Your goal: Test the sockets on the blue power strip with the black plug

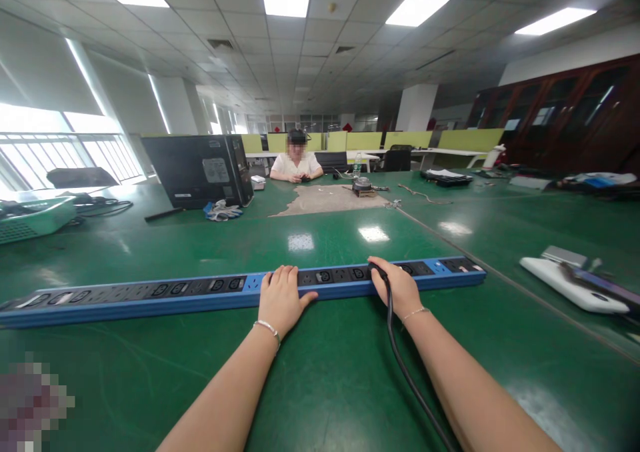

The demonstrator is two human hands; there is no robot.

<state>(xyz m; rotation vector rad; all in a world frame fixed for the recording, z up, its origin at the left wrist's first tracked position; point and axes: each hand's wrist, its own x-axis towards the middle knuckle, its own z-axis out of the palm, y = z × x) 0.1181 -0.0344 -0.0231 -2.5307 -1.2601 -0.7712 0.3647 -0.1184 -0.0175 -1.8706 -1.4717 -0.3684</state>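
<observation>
A long blue power strip (200, 299) with black sockets lies across the green table in front of me. My left hand (281, 297) is closed over its middle, fingers bent across the top and thumb along the near side. Farther right, my right hand (397, 285) grips a black plug (379, 270) at the strip's sockets; its front end is hidden, so how deep it sits cannot be told. From the plug a black cable (400, 359) runs down towards me, between my forearms.
A black computer case (197, 172) stands at the back left, with gloves (223, 211) beside it. Left of it is a green basket (37, 219). A white device (570, 284) lies at the right. Across the table sits a person (297, 162). A bottle (357, 165) stands near them.
</observation>
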